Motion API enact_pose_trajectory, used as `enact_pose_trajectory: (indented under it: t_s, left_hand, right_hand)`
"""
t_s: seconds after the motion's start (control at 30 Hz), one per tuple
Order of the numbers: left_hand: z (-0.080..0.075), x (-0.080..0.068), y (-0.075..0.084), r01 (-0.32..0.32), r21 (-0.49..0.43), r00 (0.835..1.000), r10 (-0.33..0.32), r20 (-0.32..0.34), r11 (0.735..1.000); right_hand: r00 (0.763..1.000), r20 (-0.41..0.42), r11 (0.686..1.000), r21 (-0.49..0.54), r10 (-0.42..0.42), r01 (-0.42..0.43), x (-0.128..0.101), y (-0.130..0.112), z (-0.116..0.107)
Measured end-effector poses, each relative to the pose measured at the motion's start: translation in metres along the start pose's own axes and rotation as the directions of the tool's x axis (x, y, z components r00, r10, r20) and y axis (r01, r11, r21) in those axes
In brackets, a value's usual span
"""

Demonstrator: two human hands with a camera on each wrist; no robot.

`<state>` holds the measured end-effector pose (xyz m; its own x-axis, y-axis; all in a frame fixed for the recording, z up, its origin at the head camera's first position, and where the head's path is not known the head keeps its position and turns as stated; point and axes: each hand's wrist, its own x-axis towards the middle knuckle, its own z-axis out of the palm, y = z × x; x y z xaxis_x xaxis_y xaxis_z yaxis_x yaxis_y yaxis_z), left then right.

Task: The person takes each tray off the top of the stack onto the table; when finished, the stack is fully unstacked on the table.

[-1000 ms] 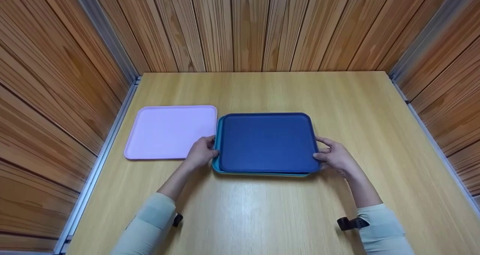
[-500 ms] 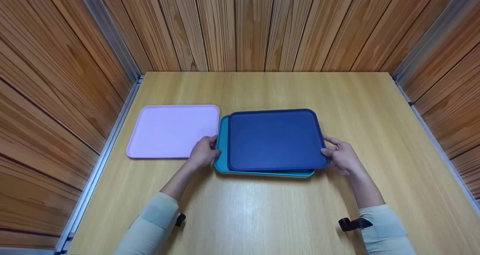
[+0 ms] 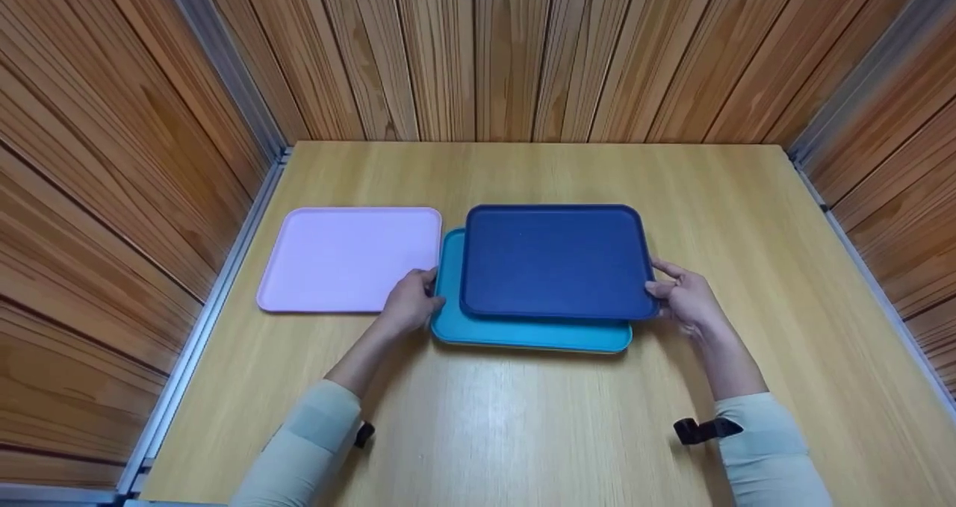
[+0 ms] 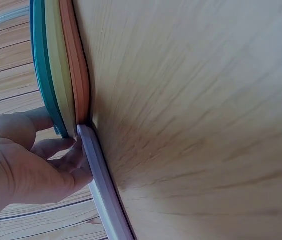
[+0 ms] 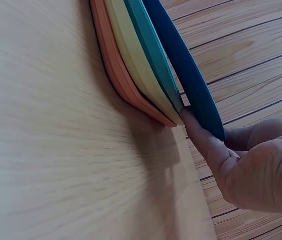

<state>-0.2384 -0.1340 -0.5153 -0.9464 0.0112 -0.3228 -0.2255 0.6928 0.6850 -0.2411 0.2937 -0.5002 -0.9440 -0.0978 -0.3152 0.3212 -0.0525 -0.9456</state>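
Two hands split a stack: right hand (image 3: pixel 683 298) pinches the navy tray (image 3: pixel 554 260) clear; left hand (image 3: pixel 412 303) grips the teal tray (image 3: pixel 523 331), steadying it.

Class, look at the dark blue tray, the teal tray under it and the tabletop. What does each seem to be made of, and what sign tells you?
Dark blue tray: probably moulded plastic, matte; even colour, rounded corners, raised rim.
Teal tray: likely the same plastic; smooth uniform edge, slight sheen.
Tabletop: wood or wood-look laminate; pale grain lines with a soft glare, which one cannot be told.
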Motion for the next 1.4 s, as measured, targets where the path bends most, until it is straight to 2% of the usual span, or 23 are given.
enact_pose_trajectory:
  t_s: [0.23,0.43,0.7,0.9,1.03,1.2,1.4]
  left_hand:
    - [0.001,-0.001,0.001,-0.010,0.018,1.000,0.010,-0.002,1.000]
    - [0.002,0.000,0.001,-0.035,0.043,0.999,0.035,-0.001,0.998]
    - [0.002,0.001,0.002,-0.089,0.087,0.996,0.089,0.007,0.992]
    - [0.002,0.003,0.001,-0.090,0.095,0.996,0.089,0.006,0.991]
    - [0.002,0.005,0.000,-0.112,0.109,0.994,0.112,0.002,0.988]
    - [0.002,0.004,-0.002,-0.114,0.118,0.993,0.114,0.001,0.987]
    - [0.001,0.005,-0.001,-0.131,0.126,0.991,0.133,-0.010,0.983]
  right_hand:
    - [0.999,-0.024,0.998,-0.042,0.046,-0.047,0.013,-0.009,0.000]
    - [0.998,-0.043,0.996,-0.067,0.051,-0.054,0.025,-0.018,0.002]
    - [0.997,-0.031,0.997,0.044,0.069,-0.068,0.045,-0.029,0.007]
    - [0.991,-0.060,0.992,-0.032,0.117,-0.119,0.060,-0.034,0.012]
    - [0.989,-0.068,0.989,-0.053,0.132,-0.136,0.070,-0.037,0.016]
    - [0.986,-0.056,0.986,-0.053,0.158,-0.161,0.077,-0.043,0.024]
    - [0.987,-0.040,0.987,0.003,0.159,-0.159,0.083,-0.053,0.032]
